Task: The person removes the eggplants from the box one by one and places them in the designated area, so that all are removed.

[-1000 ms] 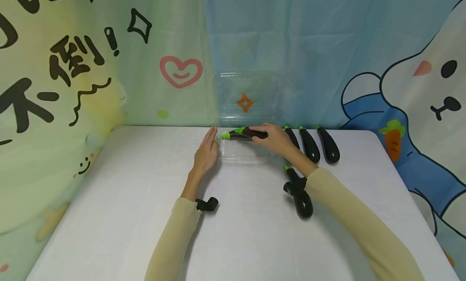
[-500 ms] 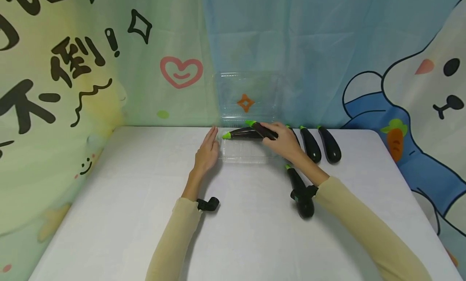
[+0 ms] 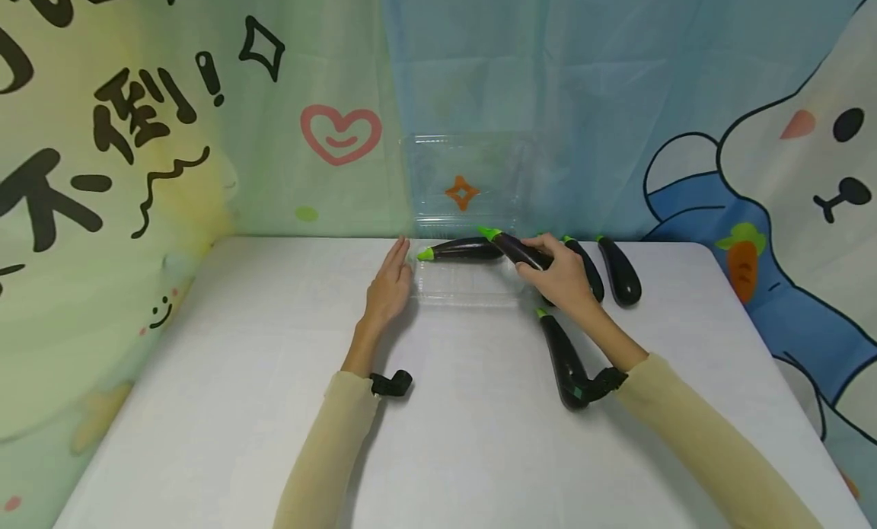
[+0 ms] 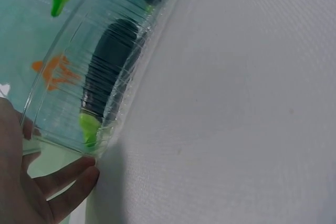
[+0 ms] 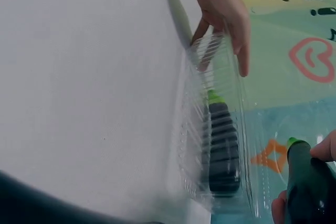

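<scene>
A clear plastic clamshell box (image 3: 455,299) stands at the table's back edge. One dark eggplant (image 3: 459,249) with a green tip lies crosswise inside it, seen through the wall in both wrist views. My left hand (image 3: 388,285) rests at the box's left end, fingers fairly straight against it. My right hand (image 3: 565,274) grips a second eggplant (image 3: 518,249) by its thick end, above the right part of the box, green tip pointing up and left. In the right wrist view this held eggplant (image 5: 310,187) shows between thumb and fingers.
The box's clear lid (image 3: 496,160) stands raised against the backdrop curtain (image 3: 589,95). To the right lie an eggplant (image 3: 620,274) and another eggplant (image 3: 591,270); one more is mostly hidden behind my right hand. Nearer, an eggplant (image 3: 562,354) lies below my right wrist.
My right hand has moved right with its eggplant, away from the one lying in the box, whose body now shows more fully. My left hand has stayed at the box's left end.
</scene>
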{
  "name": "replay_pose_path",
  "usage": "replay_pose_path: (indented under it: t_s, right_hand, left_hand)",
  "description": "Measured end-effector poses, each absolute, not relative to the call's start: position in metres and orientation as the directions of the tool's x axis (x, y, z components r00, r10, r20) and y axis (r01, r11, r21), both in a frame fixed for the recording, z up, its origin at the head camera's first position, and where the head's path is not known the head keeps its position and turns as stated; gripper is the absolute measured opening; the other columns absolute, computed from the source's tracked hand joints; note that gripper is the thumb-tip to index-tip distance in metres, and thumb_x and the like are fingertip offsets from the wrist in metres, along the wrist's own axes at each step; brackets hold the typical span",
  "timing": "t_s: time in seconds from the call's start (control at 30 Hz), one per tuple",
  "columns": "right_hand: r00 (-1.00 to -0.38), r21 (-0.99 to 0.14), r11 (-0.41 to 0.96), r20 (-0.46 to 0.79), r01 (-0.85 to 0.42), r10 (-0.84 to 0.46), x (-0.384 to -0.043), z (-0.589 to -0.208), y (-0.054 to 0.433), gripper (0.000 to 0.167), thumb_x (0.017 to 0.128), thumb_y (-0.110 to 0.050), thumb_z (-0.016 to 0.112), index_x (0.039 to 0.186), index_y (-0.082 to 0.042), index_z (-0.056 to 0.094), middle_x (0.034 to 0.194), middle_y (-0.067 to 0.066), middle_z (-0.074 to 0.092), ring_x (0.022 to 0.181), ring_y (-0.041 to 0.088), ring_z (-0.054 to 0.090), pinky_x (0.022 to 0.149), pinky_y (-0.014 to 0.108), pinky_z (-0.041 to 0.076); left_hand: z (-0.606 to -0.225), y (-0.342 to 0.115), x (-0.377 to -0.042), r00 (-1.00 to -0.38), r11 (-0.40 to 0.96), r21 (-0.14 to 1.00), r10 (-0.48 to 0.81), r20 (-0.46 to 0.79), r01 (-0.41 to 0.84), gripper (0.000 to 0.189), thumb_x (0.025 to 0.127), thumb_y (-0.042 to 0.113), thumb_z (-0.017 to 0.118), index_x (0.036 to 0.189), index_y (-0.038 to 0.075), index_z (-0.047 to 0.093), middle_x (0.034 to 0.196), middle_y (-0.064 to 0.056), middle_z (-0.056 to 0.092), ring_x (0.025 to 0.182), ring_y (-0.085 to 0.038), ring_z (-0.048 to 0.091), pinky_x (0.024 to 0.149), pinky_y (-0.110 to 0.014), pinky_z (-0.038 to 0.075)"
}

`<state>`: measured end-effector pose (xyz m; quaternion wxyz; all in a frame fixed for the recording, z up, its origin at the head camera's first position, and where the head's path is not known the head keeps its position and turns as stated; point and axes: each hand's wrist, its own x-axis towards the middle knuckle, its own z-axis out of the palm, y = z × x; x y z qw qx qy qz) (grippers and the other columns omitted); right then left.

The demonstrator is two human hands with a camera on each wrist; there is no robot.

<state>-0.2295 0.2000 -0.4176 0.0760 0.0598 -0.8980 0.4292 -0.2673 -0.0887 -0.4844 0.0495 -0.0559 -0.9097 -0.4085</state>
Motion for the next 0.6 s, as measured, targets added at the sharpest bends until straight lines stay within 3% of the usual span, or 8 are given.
replay_pose_path:
  t_s: [0.23,0.43,0.6]
  right_hand:
    - [-0.969,-0.766,0.623,0.242,-0.158,0.051,-0.210,-0.428,0.220,0.040,0.088,-0.015,0.068,0.127,-0.009,0.062,0.127,0.017,0.065,0.111,0.032,0.063,0.075,0.032,0.050]
    - [-0.969,-0.773,0.619,0.235,-0.137,0.080,-0.194,-0.432,0.234,0.040,0.090,-0.016,0.065,0.128,-0.005,0.059,0.132,0.020,0.061,0.124,0.035,0.057,0.084,0.033,0.046]
    - [-0.955,-0.736,0.653,0.289,-0.178,0.064,-0.188,-0.435,0.248,0.043,0.091,-0.018,0.065,0.130,-0.005,0.056,0.130,0.023,0.061,0.118,0.037,0.059,0.073,0.012,0.040]
  left_hand:
    - [-0.487,-0.088,-0.268,-0.989,0.663,0.735,0.065,0.132,0.142,0.054,0.099,0.021,0.030,0.152,0.017,0.033,0.162,0.005,0.026,0.145,-0.026,0.034,0.106,-0.061,0.037]
    - [-0.488,-0.088,-0.269,-0.988,0.665,0.732,0.064,0.139,0.146,0.053,0.100,0.022,0.030,0.152,0.017,0.033,0.162,0.005,0.026,0.144,-0.027,0.035,0.106,-0.062,0.037]
    - [-0.487,-0.089,-0.268,-0.989,0.667,0.731,0.061,0.135,0.141,0.053,0.100,0.022,0.030,0.152,0.018,0.033,0.161,0.005,0.027,0.145,-0.026,0.035,0.106,-0.062,0.037]
